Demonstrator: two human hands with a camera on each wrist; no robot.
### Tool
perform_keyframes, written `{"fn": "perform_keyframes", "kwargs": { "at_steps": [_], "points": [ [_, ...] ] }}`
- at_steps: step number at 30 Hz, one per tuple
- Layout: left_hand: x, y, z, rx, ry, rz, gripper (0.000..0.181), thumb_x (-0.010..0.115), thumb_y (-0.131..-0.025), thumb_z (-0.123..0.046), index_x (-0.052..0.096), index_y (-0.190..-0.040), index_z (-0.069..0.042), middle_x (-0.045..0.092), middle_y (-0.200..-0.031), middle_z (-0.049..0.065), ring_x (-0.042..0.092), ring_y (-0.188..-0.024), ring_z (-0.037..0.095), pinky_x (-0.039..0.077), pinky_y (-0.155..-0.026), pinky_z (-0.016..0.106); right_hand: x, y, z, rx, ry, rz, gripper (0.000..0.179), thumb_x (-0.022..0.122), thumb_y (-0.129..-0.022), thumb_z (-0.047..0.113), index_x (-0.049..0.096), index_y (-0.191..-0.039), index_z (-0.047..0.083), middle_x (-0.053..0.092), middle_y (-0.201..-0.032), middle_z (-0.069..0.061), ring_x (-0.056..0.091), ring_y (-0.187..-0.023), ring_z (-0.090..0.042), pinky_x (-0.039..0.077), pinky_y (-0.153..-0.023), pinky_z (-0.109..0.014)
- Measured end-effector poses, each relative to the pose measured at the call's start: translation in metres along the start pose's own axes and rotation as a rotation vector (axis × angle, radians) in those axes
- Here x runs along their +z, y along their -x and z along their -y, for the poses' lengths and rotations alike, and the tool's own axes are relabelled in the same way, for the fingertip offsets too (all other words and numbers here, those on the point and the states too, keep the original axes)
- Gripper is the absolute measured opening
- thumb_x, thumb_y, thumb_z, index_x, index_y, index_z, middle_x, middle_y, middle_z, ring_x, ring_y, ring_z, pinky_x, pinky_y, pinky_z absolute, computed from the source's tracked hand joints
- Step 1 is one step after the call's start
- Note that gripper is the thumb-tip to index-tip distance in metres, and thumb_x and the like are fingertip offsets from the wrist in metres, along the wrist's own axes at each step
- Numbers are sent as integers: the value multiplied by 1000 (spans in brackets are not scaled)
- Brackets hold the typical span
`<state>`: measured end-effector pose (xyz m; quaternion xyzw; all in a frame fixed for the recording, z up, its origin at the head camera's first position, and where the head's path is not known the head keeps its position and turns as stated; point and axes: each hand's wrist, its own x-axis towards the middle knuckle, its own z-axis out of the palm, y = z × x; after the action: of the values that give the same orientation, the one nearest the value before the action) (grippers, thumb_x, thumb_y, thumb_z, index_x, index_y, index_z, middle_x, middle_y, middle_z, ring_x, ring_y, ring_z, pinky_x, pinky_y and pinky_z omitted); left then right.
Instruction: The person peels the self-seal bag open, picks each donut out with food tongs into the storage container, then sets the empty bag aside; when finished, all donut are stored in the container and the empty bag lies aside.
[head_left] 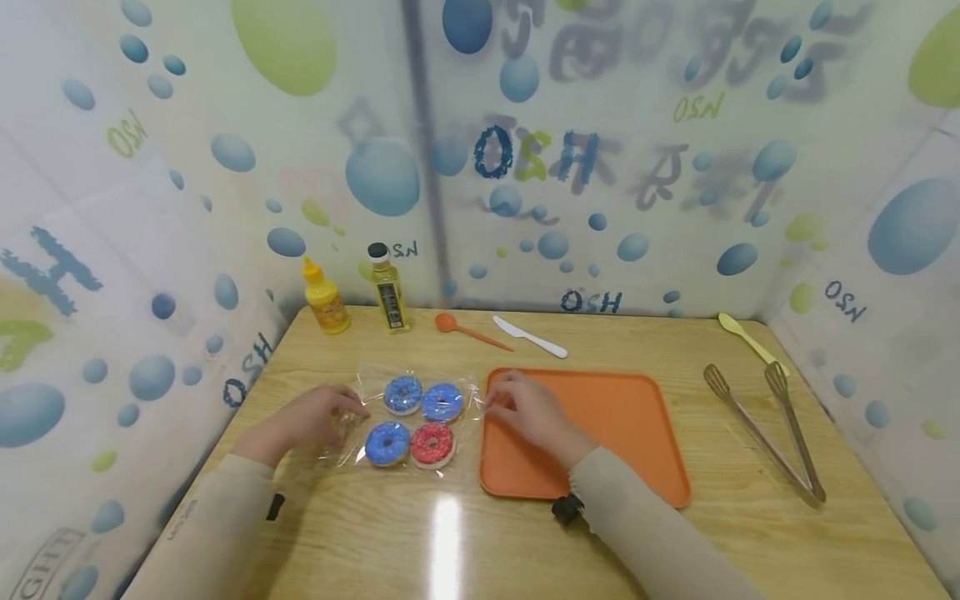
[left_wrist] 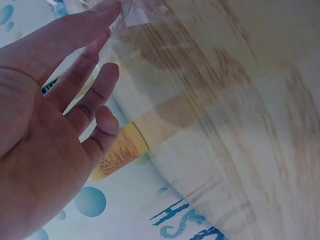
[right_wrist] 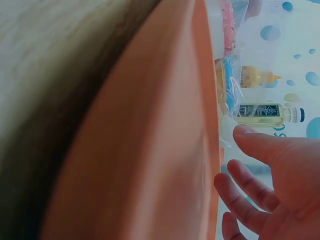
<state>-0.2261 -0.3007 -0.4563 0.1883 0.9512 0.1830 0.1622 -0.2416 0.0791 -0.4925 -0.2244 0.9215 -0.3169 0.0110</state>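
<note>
A clear plastic bag (head_left: 467, 392) lies on the table with several ring-shaped doughnuts inside, mostly blue and one red doughnut (head_left: 432, 445). My left hand (head_left: 318, 415) pinches the bag's left edge between thumb and index finger; the plastic (left_wrist: 137, 14) shows at the thumb tip in the left wrist view, the other fingers loosely bent. At the bag's right end, my right hand (head_left: 531, 410) hovers over the left rim of the orange tray (head_left: 615, 433). Its thumb and fingers stand apart in the right wrist view, the thumb tip close beside the plastic.
Along the back stand a yellow squeeze bottle (head_left: 327, 302) and an oil bottle (head_left: 390, 293), then an orange spoon (head_left: 472, 332) and a white knife (head_left: 531, 337). Metal tongs (head_left: 772, 442) and a yellow-green utensil (head_left: 750, 340) lie on the right. Patterned walls enclose the table.
</note>
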Motion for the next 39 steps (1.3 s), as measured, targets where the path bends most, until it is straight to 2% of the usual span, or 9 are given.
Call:
{"fn": "perform_keyframes", "kwargs": {
  "at_steps": [5,14,20,25,28,34,35,36,39],
  "points": [
    [3,-3,4,-1,6,2,50,82,-75,4,77,-120,-19,65,-133,12,59,-126,41,46,-108,61,-2,5,-1,7,28,-5,6,78,-94,27,74,-89,29,60,-98,7,52,-80,-12,48,-74,-30],
    [5,-7,6,-27,18,21,49,82,-78,4,77,-120,-22,64,-136,12,56,-130,42,43,-110,64,-4,13,-2,17,77,-31,5,81,-91,26,76,-90,27,64,-103,5,56,-83,-12,49,-75,-31],
    [5,-7,7,-28,32,10,50,83,-76,3,78,-119,-22,63,-137,11,56,-130,42,42,-111,64,-6,16,-8,84,117,-47,9,82,-90,27,74,-86,29,63,-101,6,56,-79,-10,48,-73,-30],
    [4,-6,9,-24,29,2,49,84,-76,2,78,-118,-21,64,-135,11,56,-129,41,42,-110,64,-10,18,-8,105,102,-22,7,81,-91,26,76,-89,30,63,-101,6,54,-78,-10,47,-72,-31],
    [5,-6,9,-11,21,3,49,84,-76,2,77,-119,-21,64,-135,10,56,-128,40,43,-110,63,-13,19,-8,122,96,-14,3,80,-92,25,78,-93,28,65,-104,4,58,-82,-14,50,-75,-34],
    [5,-6,6,35,-5,-8,49,86,-75,0,77,-119,-18,66,-131,9,59,-125,38,45,-109,61,-19,22,-6,244,52,-40,6,78,-93,25,78,-98,21,71,-112,0,66,-99,-20,56,-90,-42],
    [5,-6,6,47,-10,-13,49,86,-74,0,77,-119,-17,66,-131,9,59,-125,38,45,-109,61,-20,23,-4,256,47,-46,7,78,-94,26,78,-100,22,72,-113,-1,67,-106,-22,56,-92,-43],
    [5,-6,6,56,-11,-18,49,86,-74,0,77,-119,-17,67,-130,9,59,-124,38,45,-109,61,-21,24,-2,261,47,-56,8,77,-94,28,78,-101,23,71,-118,-3,67,-111,-24,56,-93,-44],
    [6,-7,6,85,-20,-30,49,86,-74,0,77,-120,-17,67,-130,9,60,-124,38,46,-108,61,-21,25,9,235,71,-95,13,77,-94,32,77,-106,25,70,-120,-4,67,-108,-25,57,-86,-42]
  ]
}}
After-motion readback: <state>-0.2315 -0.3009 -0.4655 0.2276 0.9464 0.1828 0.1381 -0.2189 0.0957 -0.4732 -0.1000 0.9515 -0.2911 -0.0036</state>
